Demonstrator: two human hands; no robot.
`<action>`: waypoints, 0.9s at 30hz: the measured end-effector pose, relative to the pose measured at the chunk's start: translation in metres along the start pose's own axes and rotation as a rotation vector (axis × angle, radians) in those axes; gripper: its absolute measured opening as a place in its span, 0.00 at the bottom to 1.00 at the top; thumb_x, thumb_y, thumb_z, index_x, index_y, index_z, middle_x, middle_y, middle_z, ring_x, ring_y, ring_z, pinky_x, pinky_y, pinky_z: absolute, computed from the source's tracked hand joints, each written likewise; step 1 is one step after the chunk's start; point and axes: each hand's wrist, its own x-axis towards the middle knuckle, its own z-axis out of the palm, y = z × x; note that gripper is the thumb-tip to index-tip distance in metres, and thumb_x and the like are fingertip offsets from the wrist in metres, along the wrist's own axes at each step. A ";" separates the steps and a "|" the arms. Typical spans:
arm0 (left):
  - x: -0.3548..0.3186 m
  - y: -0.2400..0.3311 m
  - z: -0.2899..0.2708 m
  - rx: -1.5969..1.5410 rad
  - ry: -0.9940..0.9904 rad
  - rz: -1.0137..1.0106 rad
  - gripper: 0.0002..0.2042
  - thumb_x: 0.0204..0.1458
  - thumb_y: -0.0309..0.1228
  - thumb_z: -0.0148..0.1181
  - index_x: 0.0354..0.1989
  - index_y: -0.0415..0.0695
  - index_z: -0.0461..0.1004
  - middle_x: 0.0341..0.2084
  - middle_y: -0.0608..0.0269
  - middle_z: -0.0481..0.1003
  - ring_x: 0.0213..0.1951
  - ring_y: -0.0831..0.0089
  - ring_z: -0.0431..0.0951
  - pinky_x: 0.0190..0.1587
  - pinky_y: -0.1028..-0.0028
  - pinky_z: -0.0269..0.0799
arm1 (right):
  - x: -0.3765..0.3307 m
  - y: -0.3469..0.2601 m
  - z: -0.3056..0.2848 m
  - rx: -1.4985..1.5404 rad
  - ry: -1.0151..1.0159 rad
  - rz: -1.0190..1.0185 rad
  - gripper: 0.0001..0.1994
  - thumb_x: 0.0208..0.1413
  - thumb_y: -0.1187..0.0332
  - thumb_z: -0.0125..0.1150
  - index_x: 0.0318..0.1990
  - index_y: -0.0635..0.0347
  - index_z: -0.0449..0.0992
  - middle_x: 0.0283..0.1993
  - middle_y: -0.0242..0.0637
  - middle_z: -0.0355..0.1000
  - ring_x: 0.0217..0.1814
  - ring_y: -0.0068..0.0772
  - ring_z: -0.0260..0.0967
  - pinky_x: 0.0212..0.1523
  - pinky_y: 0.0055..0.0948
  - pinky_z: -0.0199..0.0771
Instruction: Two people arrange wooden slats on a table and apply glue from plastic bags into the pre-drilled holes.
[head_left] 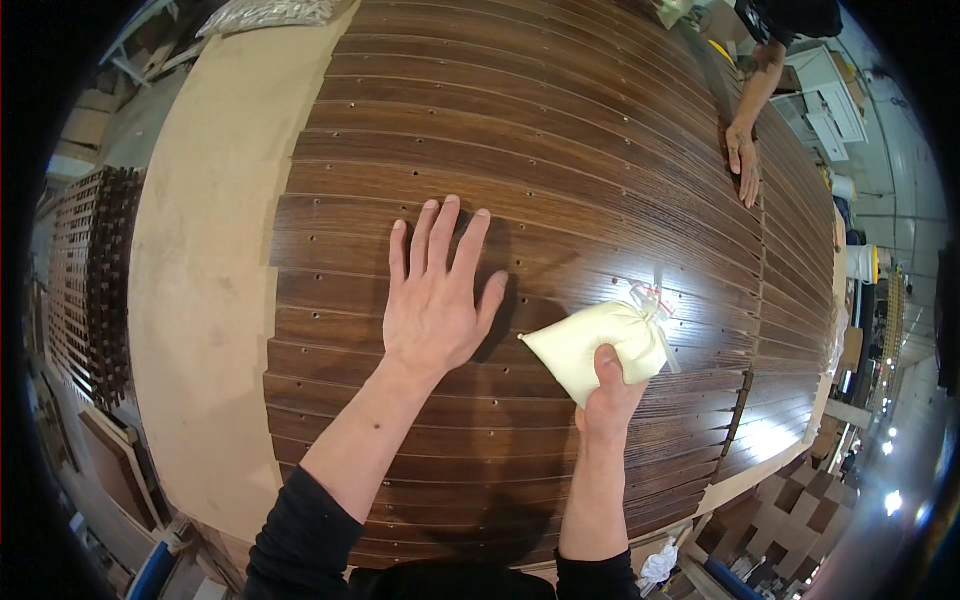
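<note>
My right hand [610, 400] grips a plastic bag [600, 340] of pale yellow paste or filler, its thumb pressed on top. The bag's gathered, tied end points away to the right, and its narrow pointed corner faces left, above the boards. My left hand [435, 310] is open, fingers spread, over the dark brown wooden boards [540, 240]; whether the palm touches them I cannot tell. The glossy boards lie side by side in rows, with small holes dotted along them.
A bare light panel [200, 250] runs along the left. Beyond it stands a stack of dark slatted pieces [95, 280]. At the far right another person's hand [742, 160] rests on the boards. White buckets [860, 263] stand past the right edge; a crumpled white cloth [658, 565] lies near the front.
</note>
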 end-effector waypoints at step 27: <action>0.001 0.002 -0.004 -0.022 0.002 -0.024 0.32 0.62 0.42 0.61 0.73 0.46 0.62 0.72 0.48 0.59 0.75 0.50 0.55 0.77 0.44 0.46 | 0.039 -0.012 0.023 0.137 0.003 0.006 0.26 0.58 0.70 0.71 0.63 0.65 0.72 0.56 0.34 0.74 0.56 0.28 0.72 0.60 0.33 0.72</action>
